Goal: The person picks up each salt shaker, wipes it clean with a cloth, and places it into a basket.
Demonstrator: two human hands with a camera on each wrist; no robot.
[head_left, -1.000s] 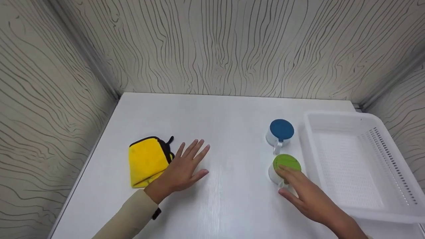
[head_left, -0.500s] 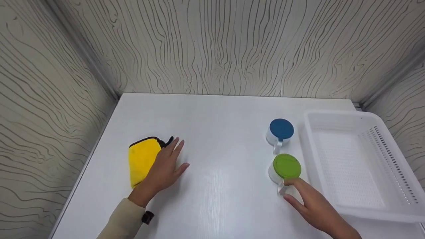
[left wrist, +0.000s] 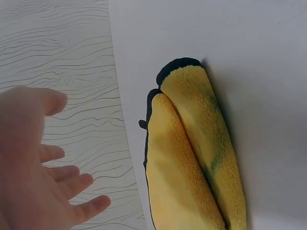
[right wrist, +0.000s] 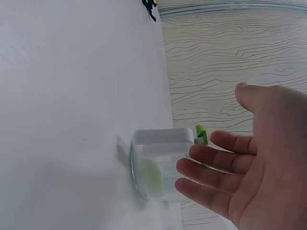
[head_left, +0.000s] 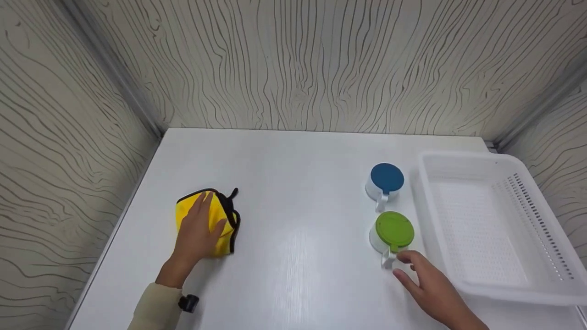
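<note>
A folded yellow cloth [head_left: 224, 242] with black edging and a black loop lies at the left of the white table; green stains show on it in the left wrist view. My left hand [head_left: 195, 233] is over the cloth in the head view, fingers extended; contact cannot be told. At the right stands a clear, handled jar with a green lid [head_left: 394, 230], its white handle toward me. Beside that handle is my right hand [head_left: 431, 288], fingers loosely bent and holding nothing. In the right wrist view its fingers overlap the jar [right wrist: 160, 165].
A similar jar with a blue lid [head_left: 387, 178] stands just behind the green-lidded one. Right of both jars is a white perforated plastic basket [head_left: 434, 220]. Wood-grain panels [head_left: 298, 68] enclose the table at the back and sides.
My left hand has moved left from the cloth's right side to over it. My right hand has drawn back from the green lid to beside the handle. Both jars stay put.
</note>
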